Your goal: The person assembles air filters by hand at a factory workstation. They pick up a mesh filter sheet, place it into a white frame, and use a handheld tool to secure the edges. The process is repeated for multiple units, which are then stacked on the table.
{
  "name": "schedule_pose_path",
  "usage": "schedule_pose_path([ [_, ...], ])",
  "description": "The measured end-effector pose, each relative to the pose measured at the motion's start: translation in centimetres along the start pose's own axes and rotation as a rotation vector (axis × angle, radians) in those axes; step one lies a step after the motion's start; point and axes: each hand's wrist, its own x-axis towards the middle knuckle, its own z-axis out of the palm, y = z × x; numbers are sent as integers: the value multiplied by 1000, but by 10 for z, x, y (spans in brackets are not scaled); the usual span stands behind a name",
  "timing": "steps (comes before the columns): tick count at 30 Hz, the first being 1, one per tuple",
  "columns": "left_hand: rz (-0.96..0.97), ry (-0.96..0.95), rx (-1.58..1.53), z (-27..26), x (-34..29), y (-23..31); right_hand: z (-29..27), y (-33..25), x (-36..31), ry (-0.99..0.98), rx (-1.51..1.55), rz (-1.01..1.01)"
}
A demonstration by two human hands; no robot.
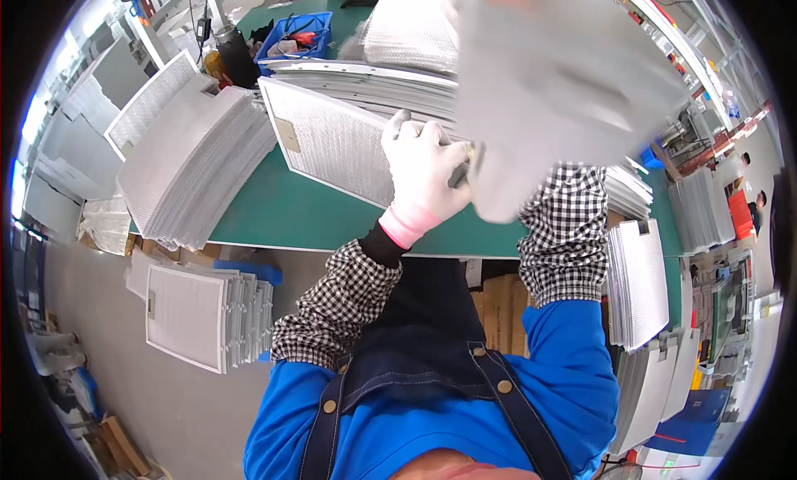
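Note:
A large grey panel (564,73), smeared by motion, is raised over the right part of the green table (274,206). My left hand (423,169), in a white glove with a pink cuff, is closed beside the panel's lower left edge. Something small and dark shows at its fingertips, but I cannot make it out. Behind this hand, a framed mesh filter panel (332,140) leans against a stack of flat panels (365,82). My right forearm, in a checked sleeve (564,231), reaches up behind the grey panel, which hides the right hand.
Mesh panels (195,156) stand in a leaning stack on the table's left; more panels (639,281) stand at its right edge. Lower left is another group of framed panels (187,318). A blue basket (295,36) and a dark bottle (237,57) stand at the back.

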Motion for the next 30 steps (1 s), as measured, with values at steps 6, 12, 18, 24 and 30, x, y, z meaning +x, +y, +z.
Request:
schedule_pose_path([
  [6,73,219,-49,-15,7,21,-1,-11,-7,53,5,-19],
  [12,164,217,72,-28,-3,21,-14,-34,-26,119,25,-43],
  [18,-245,514,51,-147,-101,-55,-58,-80,-25,152,-8,-118],
  [24,-1051,530,-917,-238,-187,-141,-34,-74,-26,98,54,-107],
  [30,-840,609,-830,-192,-91,-101,7,-44,-32,58,145,-91],
])
